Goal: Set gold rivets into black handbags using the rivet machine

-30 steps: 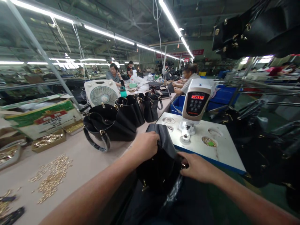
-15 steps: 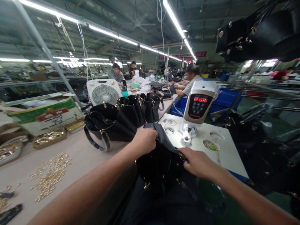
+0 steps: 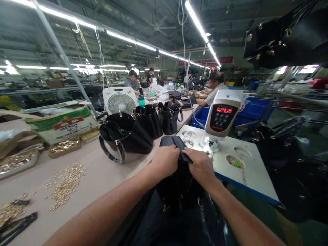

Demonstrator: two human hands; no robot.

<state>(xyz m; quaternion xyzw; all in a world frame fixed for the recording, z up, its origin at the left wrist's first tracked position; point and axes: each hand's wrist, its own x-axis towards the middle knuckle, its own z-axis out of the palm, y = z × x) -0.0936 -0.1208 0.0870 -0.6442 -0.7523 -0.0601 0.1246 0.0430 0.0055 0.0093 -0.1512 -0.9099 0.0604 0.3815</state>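
A black handbag (image 3: 176,184) hangs in front of me at the edge of the workbench. My left hand (image 3: 166,160) is closed on the bag's upper left edge. Close beside it, my right hand (image 3: 201,166) grips the same top edge, so the two hands almost touch. The bag's top flap (image 3: 174,141) sticks up above my fingers, just short of the white machine table (image 3: 246,171). Gold fittings (image 3: 166,207) show low on the bag.
A white machine with a red display (image 3: 222,115) stands on the white table. Several finished black bags (image 3: 133,131) and a white fan (image 3: 120,101) sit on the bench, with loose gold hardware (image 3: 65,182) and boxes at left. People work further along. Black bags hang at upper right (image 3: 284,34).
My right hand has slid left along the bag's top edge until it sits next to my left hand. The bag has been lifted a little, and the view has shifted slightly left.
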